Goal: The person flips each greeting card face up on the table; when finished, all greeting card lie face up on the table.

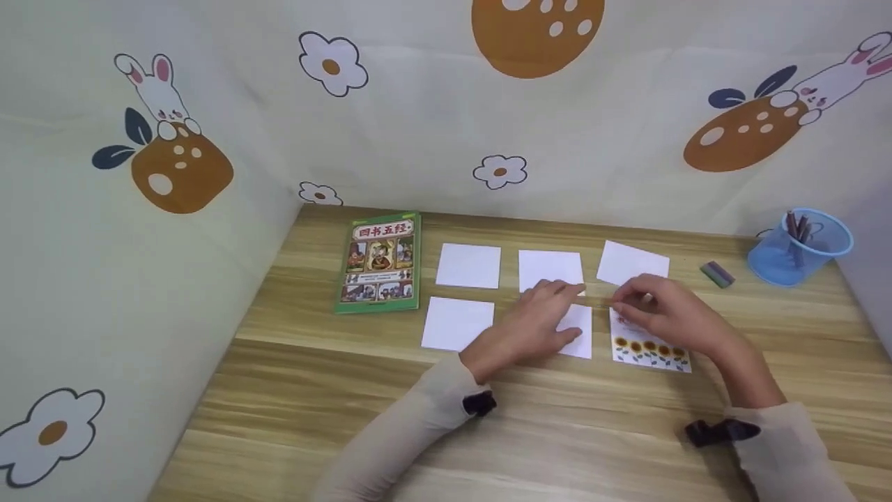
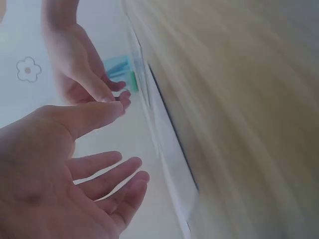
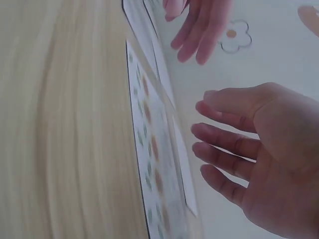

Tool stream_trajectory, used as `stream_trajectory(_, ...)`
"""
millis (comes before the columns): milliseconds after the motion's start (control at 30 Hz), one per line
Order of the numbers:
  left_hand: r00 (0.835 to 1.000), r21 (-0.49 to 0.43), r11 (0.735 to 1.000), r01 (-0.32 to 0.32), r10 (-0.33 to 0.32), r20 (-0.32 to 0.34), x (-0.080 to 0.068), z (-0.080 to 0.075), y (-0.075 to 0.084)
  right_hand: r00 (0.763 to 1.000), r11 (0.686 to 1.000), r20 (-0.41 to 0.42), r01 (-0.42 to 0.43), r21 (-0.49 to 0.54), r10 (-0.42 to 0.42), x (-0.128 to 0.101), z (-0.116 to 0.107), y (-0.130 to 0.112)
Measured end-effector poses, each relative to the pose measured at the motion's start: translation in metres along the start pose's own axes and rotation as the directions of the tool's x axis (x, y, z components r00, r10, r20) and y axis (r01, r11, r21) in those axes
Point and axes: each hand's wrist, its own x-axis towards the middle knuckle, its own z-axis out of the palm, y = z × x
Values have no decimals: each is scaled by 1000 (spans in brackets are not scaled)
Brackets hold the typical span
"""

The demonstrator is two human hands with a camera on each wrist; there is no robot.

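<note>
head view: five blank cards (image 1: 468, 265), one sunflower card (image 1: 649, 350), two hands.

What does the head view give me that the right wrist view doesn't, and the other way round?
Only the head view shows the whole layout: the green book, the blank white cards in two rows, the blue cup of crayons and the loose crayon on the wooden table.

Only the right wrist view shows the right hand from the palm side, fingers straight and holding nothing.

Both show the sunflower card lying flat, the right hand over it, and the left hand beside it.
</note>
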Motion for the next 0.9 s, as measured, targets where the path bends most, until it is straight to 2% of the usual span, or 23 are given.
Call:
stream_trajectory(100,1000,-8,1000,-9,9,7,-6,0,-13,999,998,19,50,25,-51,11,14,-11)
stream_trajectory(233,1000,-27,1000,-14,15,16,-8,0,-24,997,997,7,79,-13,-79,24,28,-27)
stream_trajectory(500,999,0,1000,-4,4,50,-9,-2,-27,994,984,98,-30,-178,49,28,31,-44)
stream_trajectory(667,998,7,1000,1,-1,55,-11,-3,-29,994,982,98,-27,-190,46,26,36,-43)
stream_trajectory(900,997,-41,998,-40,43,68,-12,-8,-34,992,984,106,-46,-174,65,25,38,-42)
